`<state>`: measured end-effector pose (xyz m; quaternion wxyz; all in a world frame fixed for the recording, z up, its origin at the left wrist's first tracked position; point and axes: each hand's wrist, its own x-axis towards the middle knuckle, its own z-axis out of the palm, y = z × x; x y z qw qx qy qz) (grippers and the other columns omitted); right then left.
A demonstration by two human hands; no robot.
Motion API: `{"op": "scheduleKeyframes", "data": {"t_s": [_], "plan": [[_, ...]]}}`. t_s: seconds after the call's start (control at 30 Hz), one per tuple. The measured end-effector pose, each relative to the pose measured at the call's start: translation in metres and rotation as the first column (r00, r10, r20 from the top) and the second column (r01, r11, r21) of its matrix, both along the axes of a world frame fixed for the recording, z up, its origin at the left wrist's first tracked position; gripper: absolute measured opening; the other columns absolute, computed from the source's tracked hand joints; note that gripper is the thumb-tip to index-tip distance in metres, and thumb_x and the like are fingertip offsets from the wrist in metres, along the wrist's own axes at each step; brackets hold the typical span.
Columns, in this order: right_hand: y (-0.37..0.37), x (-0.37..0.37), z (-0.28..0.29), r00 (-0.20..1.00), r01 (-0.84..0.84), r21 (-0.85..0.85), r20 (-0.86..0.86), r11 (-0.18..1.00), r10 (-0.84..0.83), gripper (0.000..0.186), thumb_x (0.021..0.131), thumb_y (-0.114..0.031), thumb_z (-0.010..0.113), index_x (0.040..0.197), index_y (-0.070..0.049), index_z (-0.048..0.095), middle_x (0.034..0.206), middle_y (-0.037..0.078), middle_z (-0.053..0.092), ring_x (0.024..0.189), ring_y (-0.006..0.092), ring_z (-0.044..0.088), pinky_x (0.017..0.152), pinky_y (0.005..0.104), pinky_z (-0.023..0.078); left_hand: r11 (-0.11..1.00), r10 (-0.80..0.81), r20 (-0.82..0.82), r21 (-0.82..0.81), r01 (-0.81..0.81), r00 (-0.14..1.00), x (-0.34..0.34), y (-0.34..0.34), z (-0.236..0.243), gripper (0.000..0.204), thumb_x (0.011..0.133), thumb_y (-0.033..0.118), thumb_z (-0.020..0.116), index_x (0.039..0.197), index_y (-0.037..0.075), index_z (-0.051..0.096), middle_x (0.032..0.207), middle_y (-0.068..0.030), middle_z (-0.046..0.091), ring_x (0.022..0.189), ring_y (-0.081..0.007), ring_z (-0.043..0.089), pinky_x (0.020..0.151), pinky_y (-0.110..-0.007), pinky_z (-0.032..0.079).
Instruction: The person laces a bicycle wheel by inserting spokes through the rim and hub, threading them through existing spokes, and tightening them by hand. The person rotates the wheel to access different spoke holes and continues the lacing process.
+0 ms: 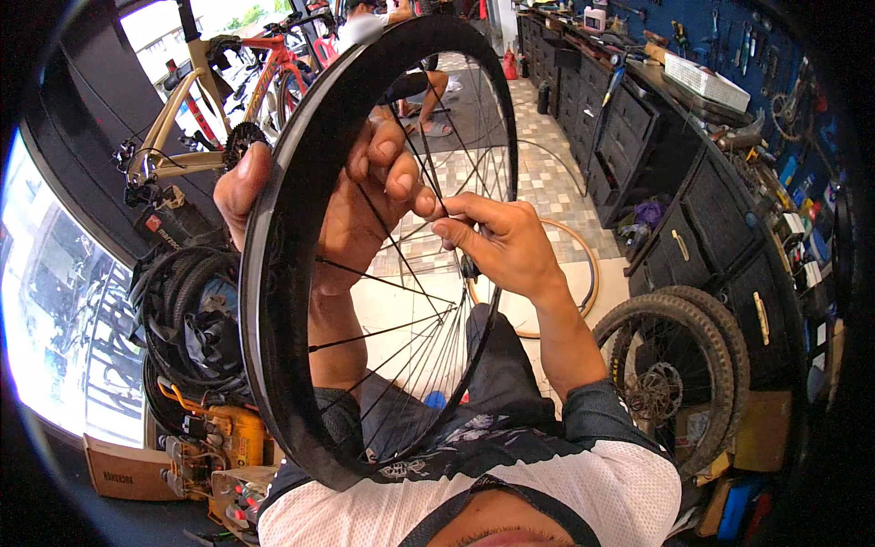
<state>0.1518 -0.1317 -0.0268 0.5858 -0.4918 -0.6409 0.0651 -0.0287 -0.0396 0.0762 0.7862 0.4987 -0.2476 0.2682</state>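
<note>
A black deep-rimmed bicycle wheel [288, 301], without a tyre, stands upright and slightly tilted before my chest. My left hand [360, 214] is closed over the left side of its rim. The thumb lies on the outside, while the fingers reach through among the spokes. Inside the wheel, the thumb and forefinger of my right hand [499, 239] pinch together at a thin black spoke [437, 193]. The fingertips of both hands nearly meet there. Anything smaller between the right fingertips is hidden. The wheel's lower rim comes close to my lap and shirt.
Knobbly-tyred wheels [729, 365] lean at the right beside black drawer cabinets [629, 128]. A tan-rimmed tyre [592, 264] lies on the tiled floor. To the left are a beige bicycle frame [187, 100], stacked tyres [187, 292] and a yellow machine [239, 436]. Another person [428, 96] sits farther back.
</note>
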Motion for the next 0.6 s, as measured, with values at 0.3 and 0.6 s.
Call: {"op": "scheduleKeyframes", "data": {"t_s": [0.3,0.6], "plan": [[-0.01,-0.003,-0.021,0.996,0.005,-0.071,-0.089,0.997,-0.012,0.024,0.101,-0.026,0.072,0.116,-0.008,0.074,0.086,0.014,0.077,0.076,0.0282,0.078,0.065,0.036,0.057,0.98,0.196,0.048,-0.03,-0.195,0.979,0.006,0.019,-0.033,0.066,0.102,0.057,0.053,0.124,-0.005,0.061,0.123,-0.0197,0.06,0.112,-0.0336,0.06,0.095,-0.055,0.051],[-0.005,-0.007,-0.016,0.994,0.091,0.042,0.049,0.995,-0.093,0.02,0.101,-0.022,0.068,0.117,-0.009,0.071,0.086,0.015,0.077,0.077,0.0364,0.076,0.066,0.043,0.058,0.852,0.479,-0.055,0.27,-0.449,0.876,0.031,0.043,-0.049,0.066,0.107,0.046,0.054,0.152,-0.002,0.048,0.148,-0.0199,0.058,0.123,-0.0252,0.063,0.105,-0.043,0.049]]}}
